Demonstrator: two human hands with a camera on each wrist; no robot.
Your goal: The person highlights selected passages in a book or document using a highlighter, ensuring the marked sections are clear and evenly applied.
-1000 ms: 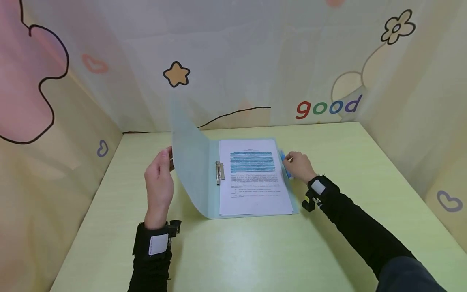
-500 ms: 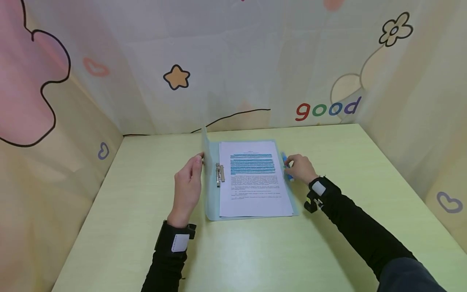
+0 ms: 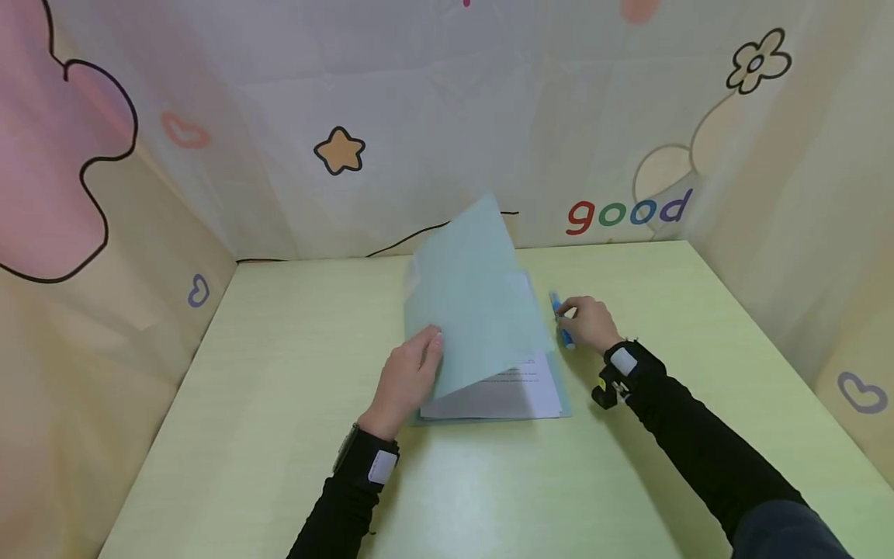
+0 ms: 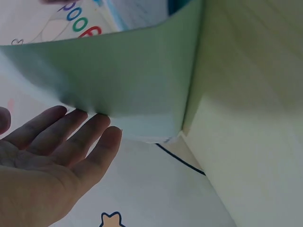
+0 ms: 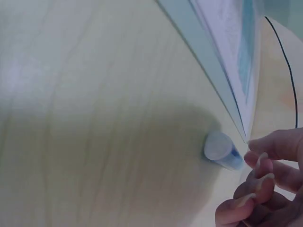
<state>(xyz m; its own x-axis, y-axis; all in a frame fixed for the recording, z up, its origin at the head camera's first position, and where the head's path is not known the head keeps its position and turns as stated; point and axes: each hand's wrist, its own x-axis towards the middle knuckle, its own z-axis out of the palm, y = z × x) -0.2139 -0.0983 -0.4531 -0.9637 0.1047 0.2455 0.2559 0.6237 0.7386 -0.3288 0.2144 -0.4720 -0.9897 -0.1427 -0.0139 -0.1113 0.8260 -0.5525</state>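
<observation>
A pale blue clip folder (image 3: 468, 303) has its cover partly swung over the printed sheets (image 3: 520, 392), whose lower edge still shows. The metal clip is hidden under the cover. My left hand (image 3: 408, 376) is at the cover's left side; in the left wrist view its extended fingers (image 4: 97, 125) push against the cover's outer face. Just right of the folder, a blue highlighter (image 3: 563, 320) lies on the table along the folder's edge. Thumb and forefinger of my right hand (image 3: 589, 322) pinch it; the right wrist view shows the highlighter's near end (image 5: 218, 146) beside those fingertips.
The pale wooden table (image 3: 279, 435) extends on both sides of the folder and in front of it. A printed curtain (image 3: 279, 116) with a star and the word "good" stands behind the table and at its sides.
The left hand has moved right, swinging the cover from standing upright at the left to leaning over the sheets. The right hand and highlighter have shifted slightly right, away from the folder.
</observation>
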